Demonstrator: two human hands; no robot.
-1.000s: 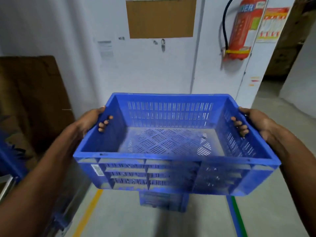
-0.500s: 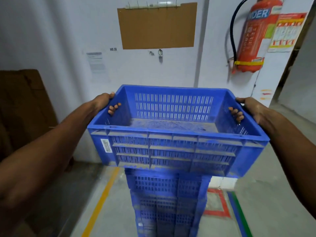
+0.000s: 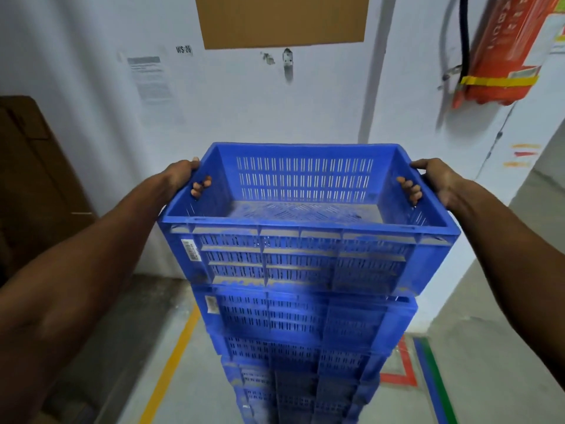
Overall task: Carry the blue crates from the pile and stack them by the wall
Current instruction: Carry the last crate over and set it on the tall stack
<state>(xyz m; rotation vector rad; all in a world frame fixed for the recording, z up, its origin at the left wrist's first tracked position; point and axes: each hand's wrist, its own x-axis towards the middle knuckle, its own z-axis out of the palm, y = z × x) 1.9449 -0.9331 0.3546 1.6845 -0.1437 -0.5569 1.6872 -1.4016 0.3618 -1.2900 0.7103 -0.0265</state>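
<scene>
A person's left hand (image 3: pixel 179 175) and right hand (image 3: pixel 440 182) grip the short ends of an empty blue crate (image 3: pixel 305 240), fingers (image 3: pixel 200 186) curled through the handle slots into its inside and thumbs over the rim. The crate hangs between the hands, level, right at the top of a stack (image 3: pixel 305 347) of like crates below them; whether it touches is unclear. Beyond the hands stands the white wall (image 3: pixel 244 111), with an extinguisher (image 3: pixel 504 56) above the right hand.

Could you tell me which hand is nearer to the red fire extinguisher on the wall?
Right. The right hand grips the crate end below the red fire extinguisher; the left hand grips the far end.
</scene>
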